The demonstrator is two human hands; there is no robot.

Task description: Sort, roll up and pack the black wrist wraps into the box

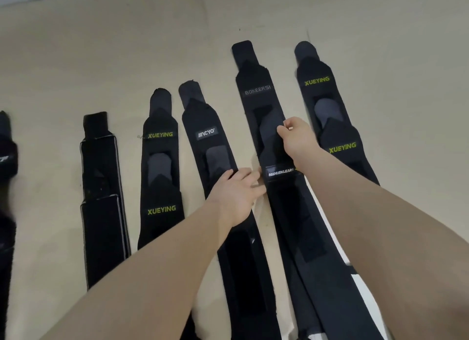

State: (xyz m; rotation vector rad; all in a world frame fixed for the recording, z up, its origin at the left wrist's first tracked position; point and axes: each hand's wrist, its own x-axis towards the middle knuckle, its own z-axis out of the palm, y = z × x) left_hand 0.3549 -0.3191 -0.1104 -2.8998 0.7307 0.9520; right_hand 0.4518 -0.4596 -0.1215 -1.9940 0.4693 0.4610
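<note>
Both hands down on the laid-out wraps

Right hand pinches the BOKEERSI wrap between thumb and fingertips; left hand lies flat, fingers spread narrowly, across the JINCYO wrap (touching the MANUEKLEAR wrap). Both forearms reach forward. Six columns of black wraps lie flat on the beige floor; four carry XUEYING labels.
</note>
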